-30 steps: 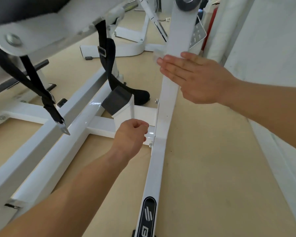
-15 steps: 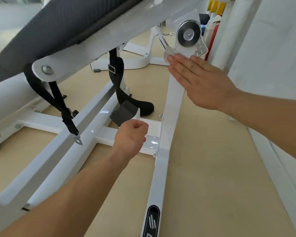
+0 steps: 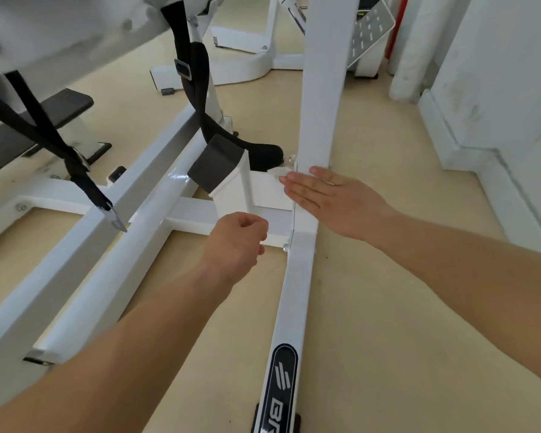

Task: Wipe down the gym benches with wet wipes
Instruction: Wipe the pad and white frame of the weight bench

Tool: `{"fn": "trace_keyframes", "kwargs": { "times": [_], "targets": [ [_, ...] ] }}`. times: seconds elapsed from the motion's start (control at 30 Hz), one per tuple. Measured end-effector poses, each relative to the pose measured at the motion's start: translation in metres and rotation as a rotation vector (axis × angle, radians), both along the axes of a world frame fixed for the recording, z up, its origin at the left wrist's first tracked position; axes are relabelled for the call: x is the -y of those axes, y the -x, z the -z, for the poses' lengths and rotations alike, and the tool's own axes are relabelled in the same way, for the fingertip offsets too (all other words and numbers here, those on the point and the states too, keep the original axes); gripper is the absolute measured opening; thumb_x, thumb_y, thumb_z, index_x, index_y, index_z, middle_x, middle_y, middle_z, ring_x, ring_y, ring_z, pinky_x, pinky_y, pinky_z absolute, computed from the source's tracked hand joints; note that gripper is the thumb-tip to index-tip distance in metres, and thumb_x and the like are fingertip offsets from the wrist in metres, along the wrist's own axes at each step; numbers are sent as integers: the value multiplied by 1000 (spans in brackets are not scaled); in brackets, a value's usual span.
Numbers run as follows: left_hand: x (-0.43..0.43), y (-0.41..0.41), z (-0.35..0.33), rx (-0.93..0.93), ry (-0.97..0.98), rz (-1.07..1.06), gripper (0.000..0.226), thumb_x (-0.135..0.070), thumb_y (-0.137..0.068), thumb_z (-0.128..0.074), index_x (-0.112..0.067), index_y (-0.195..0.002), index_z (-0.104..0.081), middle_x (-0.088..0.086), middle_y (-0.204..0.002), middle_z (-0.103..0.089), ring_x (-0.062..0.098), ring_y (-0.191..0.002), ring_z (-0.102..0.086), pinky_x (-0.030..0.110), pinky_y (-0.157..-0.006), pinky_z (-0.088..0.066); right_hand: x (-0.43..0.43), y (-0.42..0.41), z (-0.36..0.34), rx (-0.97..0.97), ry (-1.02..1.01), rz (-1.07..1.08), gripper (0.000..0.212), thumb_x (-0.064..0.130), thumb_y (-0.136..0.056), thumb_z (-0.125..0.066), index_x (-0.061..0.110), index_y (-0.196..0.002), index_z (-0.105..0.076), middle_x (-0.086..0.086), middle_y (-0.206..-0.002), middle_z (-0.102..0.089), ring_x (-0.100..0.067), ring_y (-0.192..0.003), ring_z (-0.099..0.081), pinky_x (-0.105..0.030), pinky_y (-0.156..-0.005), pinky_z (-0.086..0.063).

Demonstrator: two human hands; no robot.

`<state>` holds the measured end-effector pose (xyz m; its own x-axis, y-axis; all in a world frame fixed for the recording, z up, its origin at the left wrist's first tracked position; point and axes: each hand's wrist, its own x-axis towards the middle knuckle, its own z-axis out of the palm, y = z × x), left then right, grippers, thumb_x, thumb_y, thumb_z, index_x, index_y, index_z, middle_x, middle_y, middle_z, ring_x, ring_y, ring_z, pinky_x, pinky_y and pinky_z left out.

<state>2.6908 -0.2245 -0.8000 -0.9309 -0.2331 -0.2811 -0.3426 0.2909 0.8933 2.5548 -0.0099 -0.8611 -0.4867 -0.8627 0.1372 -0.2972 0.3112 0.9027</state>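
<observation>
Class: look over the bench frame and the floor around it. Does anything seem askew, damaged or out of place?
Nothing looks damaged or spilled. One thing hangs loose: a black strap dangles unfastened, its metal tip hanging free by the white frame rail.

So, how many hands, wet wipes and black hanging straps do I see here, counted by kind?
Hands: 2, the left hand and the right hand
Wet wipe: 1, under the right fingertips
Black straps: 2
Total: 5
</observation>
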Motion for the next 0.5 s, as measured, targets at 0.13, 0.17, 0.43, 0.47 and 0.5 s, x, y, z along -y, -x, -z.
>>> {"fn": "trace_keyframes", "kwargs": {
  "times": [0.13, 0.17, 0.43, 0.47, 0.5],
  "targets": [
    [-9, 4, 3, 21, 7, 13, 16, -24, -100, -53, -20, -106, -67, -1, -102, -69, 16, -85, -68, 32, -76, -57, 2, 1, -4, 72, 84, -120, 59, 28, -90, -68, 15, -145, -53, -5, -157, -40, -19, -147, -37, -43, -123, -9],
    [-12, 6, 1, 19, 16, 14, 16, -24, -100, -53, -19, -106, -67, -1, -102, -69, 17, -86, -68, 33, -77, -57, 5, 0, -9, 115, 120, -167, 54, 27, -83, -76, 16, -134, -64, -3, -148, -52, -18, -139, -48, -39, -121, -20],
    [-36, 18, -37, -157, 102, 79, 26, -28, -99, -59, -32, -125, -60, -7, -104, -68, 15, -93, -68, 35, -85, -59, 14, -64, -59, 676, 978, -185, 47, -14, -71, -73, 7, -113, -69, -7, -116, -70, -35, -83, -70, -44, -58, -58],
    [-40, 18, -42, -168, 48, 119, 29, -29, -100, -58, -34, -129, -58, -7, -104, -69, 15, -93, -69, 32, -83, -59, 10, -76, -65, 765, 1127, -116, 43, -9, -81, -68, 11, -119, -65, -4, -119, -68, -34, -84, -68, -43, -62, -57],
    [-44, 17, -46, -165, -23, 161, 27, -30, -101, -57, -32, -128, -59, -6, -104, -71, 15, -91, -71, 28, -80, -60, 7, -88, -71, 830, 1280, -52, 36, -1, -88, -64, 15, -120, -62, -1, -119, -66, -31, -85, -66, -43, -66, -55]
  ]
}}
